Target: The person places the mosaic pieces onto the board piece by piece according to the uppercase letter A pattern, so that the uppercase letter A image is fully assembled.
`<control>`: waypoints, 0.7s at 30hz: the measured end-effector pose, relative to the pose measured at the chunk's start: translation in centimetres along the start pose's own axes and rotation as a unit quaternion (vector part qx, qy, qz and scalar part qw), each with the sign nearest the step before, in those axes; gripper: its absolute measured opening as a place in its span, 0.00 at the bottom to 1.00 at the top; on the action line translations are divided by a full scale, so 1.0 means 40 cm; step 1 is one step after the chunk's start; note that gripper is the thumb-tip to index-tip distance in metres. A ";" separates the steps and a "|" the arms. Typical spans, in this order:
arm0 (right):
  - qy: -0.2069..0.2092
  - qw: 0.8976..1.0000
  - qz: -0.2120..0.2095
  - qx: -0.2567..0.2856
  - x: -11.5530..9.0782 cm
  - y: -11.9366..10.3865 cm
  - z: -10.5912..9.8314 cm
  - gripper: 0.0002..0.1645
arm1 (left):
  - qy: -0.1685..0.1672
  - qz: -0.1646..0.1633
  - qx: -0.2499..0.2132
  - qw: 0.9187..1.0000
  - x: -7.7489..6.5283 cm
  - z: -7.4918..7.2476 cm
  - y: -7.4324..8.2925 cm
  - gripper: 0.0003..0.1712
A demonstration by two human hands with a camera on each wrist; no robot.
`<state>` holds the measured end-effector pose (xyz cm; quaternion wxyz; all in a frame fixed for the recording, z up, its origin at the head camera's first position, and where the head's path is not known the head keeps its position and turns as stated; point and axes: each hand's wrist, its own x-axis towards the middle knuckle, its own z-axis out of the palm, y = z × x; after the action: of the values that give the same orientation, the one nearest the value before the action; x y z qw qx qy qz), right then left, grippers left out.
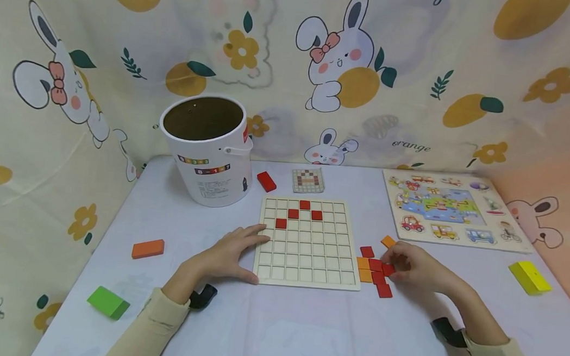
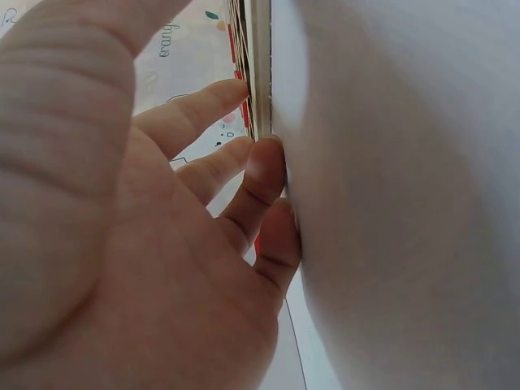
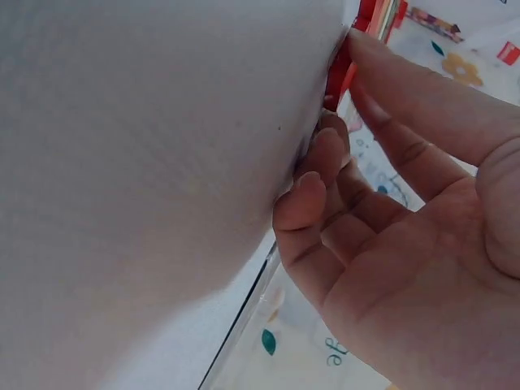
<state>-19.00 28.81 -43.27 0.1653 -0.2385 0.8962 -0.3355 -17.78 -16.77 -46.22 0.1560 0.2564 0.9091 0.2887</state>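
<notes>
Seemingly early on: just four red tiles (image 1: 293,214) set on the grid board (image 1: 307,249), most squares bare.
Touches the board's left edge with the left hand (image 1: 224,253), fingers apart; shows red only in the upper rows; leaves orange tiles (image 1: 365,276) and spare red tiles (image 1: 378,278) loose beside the right edge, unplaced; pinches one red tile (image 1: 388,270) with the right hand (image 1: 416,268), thumb towards fingers.

My left hand (image 2: 179,244) fills much of the view, fingers spread, one fingertip at the pale board (image 2: 262,65), seen edge-on. Two lower fingertips lie against the white bench (image 2: 406,203). Red (image 2: 232,45) shows along the board's face, printed cloth (image 2: 180,61) beyond.
</notes>
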 end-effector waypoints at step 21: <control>-0.030 0.994 -0.066 0.086 0.221 -0.157 0.045 0.09 | -0.002 -0.013 -0.002 1.000 0.002 -0.003 0.012 0.55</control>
<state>-23.55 18.95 -41.52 0.1891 -0.2921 0.8411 -0.4140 -17.71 -16.45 -45.85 0.1619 0.2451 0.9113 0.2884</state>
